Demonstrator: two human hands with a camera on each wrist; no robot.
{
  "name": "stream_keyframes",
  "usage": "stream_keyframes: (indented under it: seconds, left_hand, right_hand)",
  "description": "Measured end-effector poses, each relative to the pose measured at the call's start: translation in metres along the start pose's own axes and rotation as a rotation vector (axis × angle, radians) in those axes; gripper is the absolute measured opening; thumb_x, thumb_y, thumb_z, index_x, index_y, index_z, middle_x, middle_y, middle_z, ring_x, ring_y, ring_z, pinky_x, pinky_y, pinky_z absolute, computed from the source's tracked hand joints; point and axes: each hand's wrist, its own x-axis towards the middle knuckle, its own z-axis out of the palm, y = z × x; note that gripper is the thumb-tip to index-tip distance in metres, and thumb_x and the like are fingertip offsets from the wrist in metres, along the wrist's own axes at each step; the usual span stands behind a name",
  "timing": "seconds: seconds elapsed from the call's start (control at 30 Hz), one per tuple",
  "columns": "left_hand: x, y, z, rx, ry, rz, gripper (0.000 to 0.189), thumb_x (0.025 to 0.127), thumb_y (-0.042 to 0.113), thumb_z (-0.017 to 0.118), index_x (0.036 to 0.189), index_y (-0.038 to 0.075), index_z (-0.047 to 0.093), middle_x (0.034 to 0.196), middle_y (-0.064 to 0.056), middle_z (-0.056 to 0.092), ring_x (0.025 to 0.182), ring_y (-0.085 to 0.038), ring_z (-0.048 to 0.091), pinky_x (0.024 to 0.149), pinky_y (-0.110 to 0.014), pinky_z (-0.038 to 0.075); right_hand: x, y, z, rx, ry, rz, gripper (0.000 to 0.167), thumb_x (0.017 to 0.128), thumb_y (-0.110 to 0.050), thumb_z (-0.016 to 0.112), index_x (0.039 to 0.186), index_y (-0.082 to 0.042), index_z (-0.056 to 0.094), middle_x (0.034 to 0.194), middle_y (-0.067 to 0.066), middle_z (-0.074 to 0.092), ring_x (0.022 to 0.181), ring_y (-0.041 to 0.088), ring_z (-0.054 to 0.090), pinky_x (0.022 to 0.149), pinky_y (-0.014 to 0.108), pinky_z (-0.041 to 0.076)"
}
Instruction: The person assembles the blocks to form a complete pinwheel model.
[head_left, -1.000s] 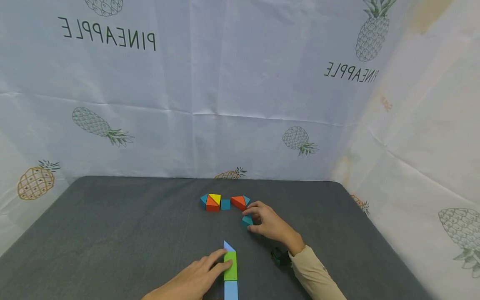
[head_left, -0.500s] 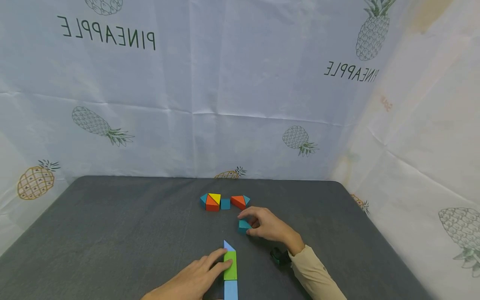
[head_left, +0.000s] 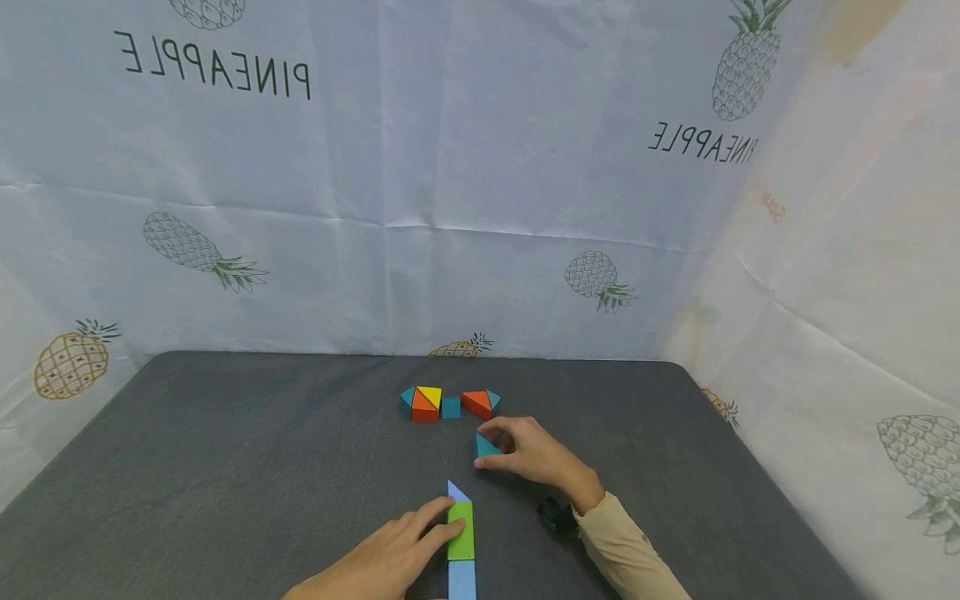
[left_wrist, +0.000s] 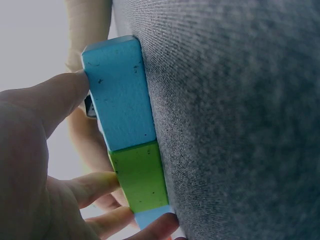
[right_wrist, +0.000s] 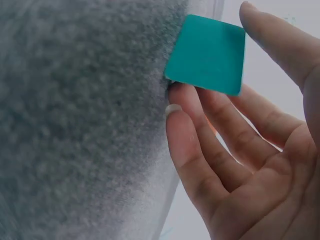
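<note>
In the head view my left hand (head_left: 382, 554) lies at the left side of a row of blocks. Its fingertips touch the green block (head_left: 461, 533) and the pale blue triangular block (head_left: 457, 492); a blue block (left_wrist: 120, 95) follows at the near end. The left wrist view shows the thumb against that blue block, fingers extended along the row. My right hand (head_left: 536, 452) pinches a teal triangular block (head_left: 485, 447) between thumb and fingers, just beyond the row and to its right. Seen from the right wrist, a flat teal face is toward the camera.
Farther back sit several blocks: a yellow triangle (head_left: 431, 395), an orange block (head_left: 424, 408), a blue square block (head_left: 451, 408) and an orange-red triangle (head_left: 476, 403), with blue triangles at both ends. A dark object (head_left: 556, 515) is by the right wrist. Patterned cloth surrounds the grey table (head_left: 225, 467).
My right hand has come slightly nearer and to the left with the teal block, which has turned, and the fingers have closed round it. The left hand and its row stay put.
</note>
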Motion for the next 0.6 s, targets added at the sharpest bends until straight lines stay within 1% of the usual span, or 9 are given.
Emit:
stream_keyframes:
  seconds: [0.07, 0.2, 0.4, 0.6]
  left_hand:
    - [0.0000, 0.0003, 0.0000, -0.007, -0.001, 0.000, 0.077, 0.090, 0.064, 0.059, 0.143, 0.009, 0.048, 0.144, -0.016, 0.043, 0.096, -0.015, 0.055, 0.070, -0.027, 0.049]
    - [0.0005, 0.0002, -0.0003, -0.014, -0.011, -0.007, 0.077, 0.090, 0.064, 0.058, 0.143, 0.009, 0.047, 0.144, -0.017, 0.042, 0.097, -0.016, 0.056, 0.071, -0.028, 0.050]
    - [0.0011, -0.0004, -0.0025, -0.021, -0.031, -0.016, 0.077, 0.090, 0.063, 0.059, 0.144, 0.009, 0.046, 0.145, -0.018, 0.041, 0.099, -0.017, 0.056, 0.072, -0.028, 0.050]
    - [0.0010, -0.0005, -0.0036, -0.031, -0.040, -0.019, 0.078, 0.090, 0.062, 0.059, 0.145, 0.009, 0.045, 0.146, -0.018, 0.040, 0.099, -0.016, 0.055, 0.071, -0.027, 0.049]
  right_hand:
    - [0.0007, -0.0002, 0.0015, -0.015, 0.009, 0.011, 0.048, 0.089, -0.037, 0.074, 0.125, -0.006, 0.065, 0.109, 0.002, 0.070, 0.088, 0.009, 0.063, 0.076, 0.024, 0.052]
    - [0.0018, -0.0006, 0.0028, -0.029, 0.020, 0.018, 0.044, 0.088, -0.034, 0.075, 0.121, -0.006, 0.067, 0.103, 0.002, 0.070, 0.086, 0.010, 0.063, 0.074, 0.024, 0.052]
    - [0.0022, -0.0008, 0.0017, -0.015, 0.004, 0.029, 0.039, 0.089, -0.029, 0.075, 0.120, -0.006, 0.068, 0.105, 0.003, 0.071, 0.090, 0.013, 0.066, 0.075, 0.024, 0.053]
    - [0.0003, -0.0042, -0.0009, 0.000, -0.017, 0.011, 0.035, 0.089, -0.023, 0.074, 0.120, -0.007, 0.069, 0.110, 0.003, 0.072, 0.095, 0.015, 0.068, 0.078, 0.024, 0.054]
